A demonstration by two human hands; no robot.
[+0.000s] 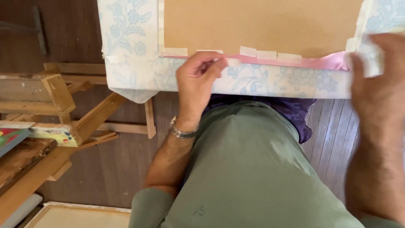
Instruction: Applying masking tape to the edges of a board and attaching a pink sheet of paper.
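Leftmost, a wooden easel (63, 109) stands on the floor. The left hand (196, 82) pinches a small tape strip (231, 62) against the floral fabric (270, 80) wrapped over the brown board (261, 25) (a pink ribbon (312, 62) lines the edge). The right hand (375, 84) presses the fabric's right corner, blurred; its grip I cannot tell

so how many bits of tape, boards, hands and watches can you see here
tape pieces along the pink edge: 5
brown board: 1
hands, left hand and right hand: 2
wristwatch: 1
total: 9
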